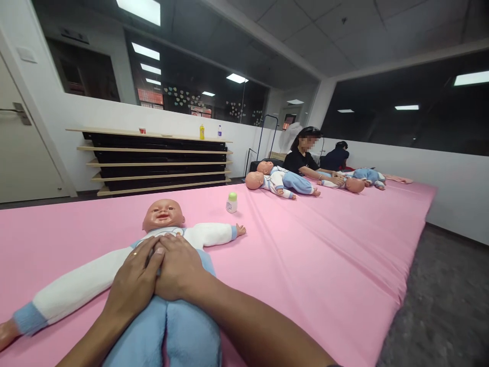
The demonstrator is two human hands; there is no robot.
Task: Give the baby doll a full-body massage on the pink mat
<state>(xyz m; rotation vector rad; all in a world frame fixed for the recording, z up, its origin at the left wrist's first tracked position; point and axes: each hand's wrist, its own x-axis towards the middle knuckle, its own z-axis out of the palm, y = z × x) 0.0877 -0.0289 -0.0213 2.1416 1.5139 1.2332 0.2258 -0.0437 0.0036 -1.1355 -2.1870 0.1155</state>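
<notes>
A baby doll (163, 216) lies face up on the pink-covered table (305, 260), its head away from me and its arms spread wide. It wears a white top with blue cuffs and fluffy light blue trousers. My left hand (133, 272) rests flat on its chest and belly, a ring on one finger. Beside it lies my right hand (178, 267), also flat on the doll, and the two hands touch along the thumbs. The fingers of both are stretched out, and most of the doll's torso is hidden underneath. A small white bottle with a green cap (231, 203) stands beyond the doll's outstretched arm.
Farther along the table lie two dolls (290, 181) side by side. A co-worker (303, 155) has hands on another doll (353, 184); a second person (338, 155) is behind. Stacked boards (160, 160) stand by the wall, with a yellow bottle (202, 132) on top.
</notes>
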